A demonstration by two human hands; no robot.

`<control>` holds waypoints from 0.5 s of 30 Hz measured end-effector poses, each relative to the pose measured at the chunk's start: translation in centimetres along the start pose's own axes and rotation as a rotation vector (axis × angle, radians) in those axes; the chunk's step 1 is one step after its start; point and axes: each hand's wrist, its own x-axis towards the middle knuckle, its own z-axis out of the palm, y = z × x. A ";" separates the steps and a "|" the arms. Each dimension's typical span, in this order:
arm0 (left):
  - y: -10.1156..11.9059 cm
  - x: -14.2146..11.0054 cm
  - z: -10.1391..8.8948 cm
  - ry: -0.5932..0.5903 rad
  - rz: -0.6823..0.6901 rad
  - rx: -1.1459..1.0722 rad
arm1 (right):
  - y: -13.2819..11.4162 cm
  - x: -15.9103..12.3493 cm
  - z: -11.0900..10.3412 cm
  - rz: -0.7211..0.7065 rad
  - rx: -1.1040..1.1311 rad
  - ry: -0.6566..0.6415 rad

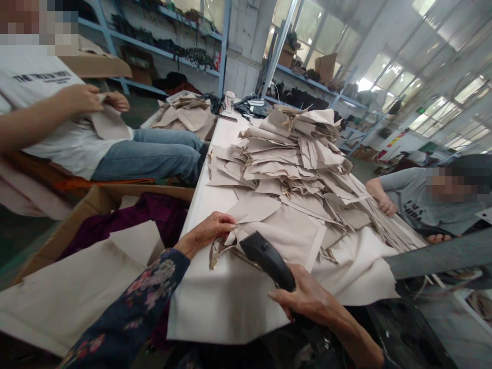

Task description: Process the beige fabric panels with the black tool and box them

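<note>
My left hand (213,231) is closed in a pinch on the edge of a beige fabric piece (286,230) lying on the white-covered table. A brass-coloured metal clip (214,260) hangs from a strap just below those fingers. My right hand (307,297) is wrapped around a black electric clipper (265,256), shaped like a hair clipper. Its head points up and left, over the fabric and close to my left fingers; whether it touches the cloth I cannot tell. Beyond them rises a tall, uneven stack of beige fabric pieces (284,159) with small metal clips showing.
At left, a cardboard box (92,205) holds purple cloth beside a large beige piece (77,277). A seated person (154,154) handles beige fabric there. Another person (407,189) is at the right, behind a grey metal bar (442,254). Blue shelves (169,48) line the back.
</note>
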 end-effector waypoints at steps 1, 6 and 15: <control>0.0 0.0 0.0 -0.003 -0.002 -0.003 | -0.1 0.2 0.3 0.001 -0.001 -0.020; 0.1 -0.6 0.4 -0.045 0.011 0.008 | -0.4 2.9 1.2 -0.027 0.062 0.002; 0.1 -0.5 0.6 -0.008 -0.058 0.036 | 0.7 1.2 1.8 0.025 0.078 -0.080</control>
